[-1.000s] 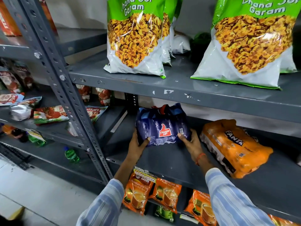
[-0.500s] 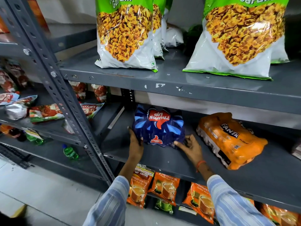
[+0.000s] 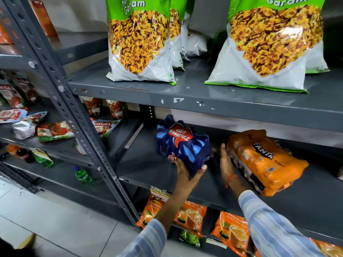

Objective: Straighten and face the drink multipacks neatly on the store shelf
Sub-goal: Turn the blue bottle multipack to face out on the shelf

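A dark blue Thums Up multipack (image 3: 182, 145) sits on the middle grey shelf (image 3: 152, 169), its red logo upside down on top. My left hand (image 3: 187, 173) grips its near right corner from below, thumb on the pack's side. To the right, an orange Fanta multipack (image 3: 263, 160) lies skewed on the same shelf. My right hand (image 3: 225, 162) rests flat against the Fanta pack's left end, fingers extended, in the gap between the two packs.
Large green and white snack bags (image 3: 139, 43) stand on the shelf above. Orange tea packets (image 3: 191, 216) hang under the middle shelf. A slanted grey upright (image 3: 74, 112) divides the left bay, which holds sauce pouches (image 3: 55, 129) and green bottles (image 3: 83, 176).
The Thums Up pack tipped over so its logo now faces up. My left hand shifted to its near right corner. My right hand left it and went to the Fanta pack's end.
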